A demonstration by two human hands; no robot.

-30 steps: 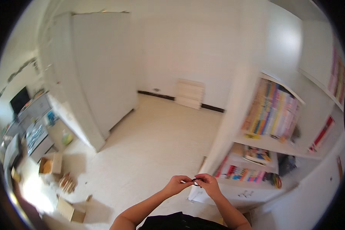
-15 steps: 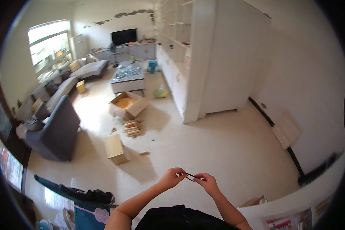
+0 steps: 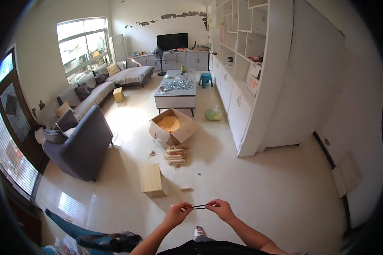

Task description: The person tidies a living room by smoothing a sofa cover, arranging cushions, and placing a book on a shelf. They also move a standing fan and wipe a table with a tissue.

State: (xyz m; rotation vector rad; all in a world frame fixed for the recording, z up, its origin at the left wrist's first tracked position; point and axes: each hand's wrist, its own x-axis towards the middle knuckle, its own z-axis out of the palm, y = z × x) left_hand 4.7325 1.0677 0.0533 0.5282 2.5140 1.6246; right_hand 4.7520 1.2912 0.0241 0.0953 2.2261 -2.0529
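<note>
The loop (image 3: pixel 199 206) looks plain black from where I'm standing, same as the shirt (image 3: pixel 208 248) and TV (image 3: pixel 172 41). That stool (image 3: pixel 206 78) is properly blue, armchair (image 3: pixel 78 142) dark grey, back wall (image 3: pixel 142 36) white with blotchy dark patches (image 3: pixel 178 16).

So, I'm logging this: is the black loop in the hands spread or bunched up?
Spread: the black loop runs as two separate strands from left hand to right hand. Whether it is taut, I cannot tell.

Glossy pale floor (image 3: pixel 251 191) beneath cardboard box (image 3: pixel 185 133), grey armchair (image 3: pixel 78 146), blue stool (image 3: pixel 205 77), low table (image 3: pixel 175 102).
</note>
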